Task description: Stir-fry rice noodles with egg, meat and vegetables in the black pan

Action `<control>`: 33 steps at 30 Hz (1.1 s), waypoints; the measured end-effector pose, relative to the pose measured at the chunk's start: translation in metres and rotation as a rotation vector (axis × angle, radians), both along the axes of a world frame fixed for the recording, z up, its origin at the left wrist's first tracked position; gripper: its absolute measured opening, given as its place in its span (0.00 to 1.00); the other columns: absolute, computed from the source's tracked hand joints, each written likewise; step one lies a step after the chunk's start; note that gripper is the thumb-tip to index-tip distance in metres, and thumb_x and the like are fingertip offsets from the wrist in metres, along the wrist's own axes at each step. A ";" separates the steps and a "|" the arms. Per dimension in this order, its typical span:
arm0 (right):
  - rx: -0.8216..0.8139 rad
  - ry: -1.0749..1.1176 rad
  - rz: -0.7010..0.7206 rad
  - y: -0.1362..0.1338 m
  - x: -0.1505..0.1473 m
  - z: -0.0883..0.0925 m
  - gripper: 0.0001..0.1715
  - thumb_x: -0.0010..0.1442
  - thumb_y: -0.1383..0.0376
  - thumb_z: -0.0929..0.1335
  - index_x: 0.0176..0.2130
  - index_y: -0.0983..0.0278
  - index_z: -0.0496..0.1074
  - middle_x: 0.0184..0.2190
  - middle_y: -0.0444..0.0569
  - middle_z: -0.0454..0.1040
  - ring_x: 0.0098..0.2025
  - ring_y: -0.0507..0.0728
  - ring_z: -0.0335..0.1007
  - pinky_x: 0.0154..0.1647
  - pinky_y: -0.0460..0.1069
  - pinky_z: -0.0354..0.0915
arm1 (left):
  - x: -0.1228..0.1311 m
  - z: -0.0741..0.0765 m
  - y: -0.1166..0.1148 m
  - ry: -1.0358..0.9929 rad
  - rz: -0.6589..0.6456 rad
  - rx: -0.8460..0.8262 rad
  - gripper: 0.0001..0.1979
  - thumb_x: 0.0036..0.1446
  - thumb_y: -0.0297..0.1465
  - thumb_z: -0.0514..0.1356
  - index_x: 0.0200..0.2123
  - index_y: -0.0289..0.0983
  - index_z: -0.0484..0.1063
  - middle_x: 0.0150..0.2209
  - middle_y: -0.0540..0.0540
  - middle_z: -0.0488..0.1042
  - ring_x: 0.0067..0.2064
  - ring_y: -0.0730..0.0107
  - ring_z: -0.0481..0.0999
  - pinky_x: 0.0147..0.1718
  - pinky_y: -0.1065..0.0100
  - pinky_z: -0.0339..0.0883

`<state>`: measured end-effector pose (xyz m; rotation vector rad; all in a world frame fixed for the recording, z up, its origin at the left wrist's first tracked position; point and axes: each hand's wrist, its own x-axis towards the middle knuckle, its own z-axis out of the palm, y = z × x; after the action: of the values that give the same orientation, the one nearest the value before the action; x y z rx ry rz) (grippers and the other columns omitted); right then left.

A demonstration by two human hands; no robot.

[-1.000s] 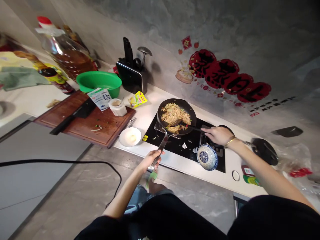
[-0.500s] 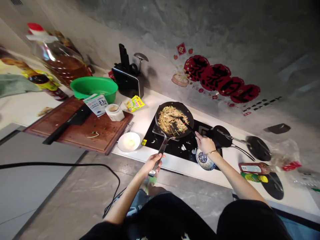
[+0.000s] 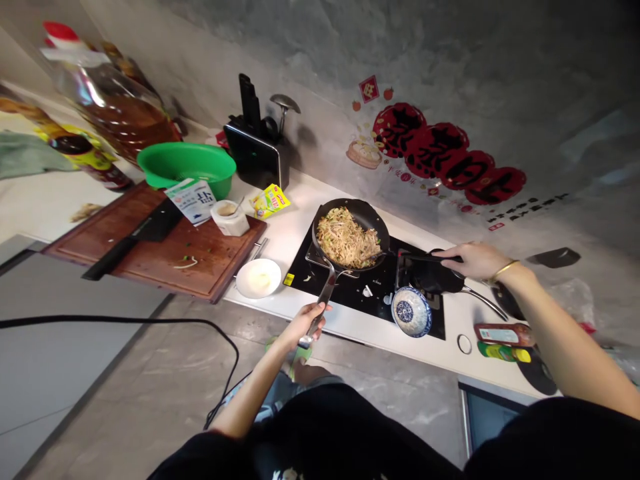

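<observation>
My left hand (image 3: 309, 322) is wrapped round the metal handle of a black wok (image 3: 369, 215), which stands on the left side of the cooktop (image 3: 345, 287). Noodle-like strands with green bits (image 3: 347, 237) lie heaped in the wok. Out to the right, my right hand (image 3: 477, 260) grips the handle of a black spatula (image 3: 417, 257). The spatula lies low and slanted, its blade at the right edge of the food and partly hidden by it. Under that handle a smaller black pan (image 3: 440, 277) rests on the cooktop's right side.
A blue-and-white bowl (image 3: 411, 312) sits upside down at the cooktop's front. On the left are a white bowl (image 3: 259, 278), a cutting board (image 3: 200, 273) with a cleaver (image 3: 135, 243), a seasoning jar (image 3: 230, 219) and a green basin (image 3: 185, 163). Sauce bottles (image 3: 503, 335) lie at right.
My right hand has moved right and slightly up with the spatula, drawing its blade to the wok's right side. The food is more heaped together. My left hand keeps its hold.
</observation>
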<state>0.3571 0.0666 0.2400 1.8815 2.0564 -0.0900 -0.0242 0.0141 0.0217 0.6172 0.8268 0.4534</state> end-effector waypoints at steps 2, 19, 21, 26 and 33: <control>-0.091 -0.060 0.034 -0.004 -0.006 -0.003 0.20 0.54 0.58 0.67 0.48 0.51 0.74 0.34 0.46 0.79 0.34 0.58 0.74 0.38 0.51 0.67 | 0.000 0.002 0.000 -0.002 0.004 -0.002 0.25 0.52 0.48 0.57 0.43 0.32 0.66 0.17 0.56 0.62 0.12 0.78 0.61 0.11 0.74 0.56; 0.002 -0.097 0.051 0.024 -0.084 -0.075 0.26 0.63 0.58 0.57 0.59 0.57 0.64 0.40 0.53 0.77 0.39 0.59 0.74 0.39 0.50 0.65 | -0.001 0.001 0.000 0.027 -0.013 0.009 0.26 0.52 0.49 0.56 0.45 0.33 0.65 0.18 0.56 0.62 0.13 0.78 0.61 0.11 0.73 0.58; -0.052 -0.138 0.074 0.016 -0.070 -0.049 0.25 0.62 0.59 0.58 0.57 0.57 0.65 0.40 0.53 0.77 0.40 0.60 0.73 0.38 0.51 0.65 | 0.000 0.003 0.000 0.031 -0.007 0.013 0.26 0.52 0.49 0.56 0.44 0.33 0.66 0.17 0.56 0.62 0.13 0.78 0.61 0.12 0.74 0.57; -0.232 -0.095 0.167 -0.007 -0.046 -0.009 0.23 0.61 0.58 0.59 0.55 0.52 0.68 0.37 0.49 0.78 0.37 0.57 0.73 0.38 0.49 0.64 | 0.001 0.007 0.000 0.025 0.006 0.016 0.25 0.52 0.48 0.56 0.42 0.33 0.66 0.17 0.55 0.62 0.12 0.79 0.61 0.11 0.74 0.56; 0.008 -0.124 0.021 0.021 -0.093 -0.074 0.27 0.64 0.56 0.56 0.60 0.53 0.60 0.41 0.54 0.74 0.39 0.58 0.72 0.39 0.49 0.63 | -0.001 0.005 0.000 0.039 -0.005 0.028 0.26 0.51 0.49 0.56 0.43 0.33 0.66 0.17 0.56 0.62 0.12 0.79 0.61 0.12 0.74 0.57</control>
<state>0.2640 0.0873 0.1656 1.8223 1.9956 0.0390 -0.0250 0.0146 0.0262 0.6553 0.8573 0.4497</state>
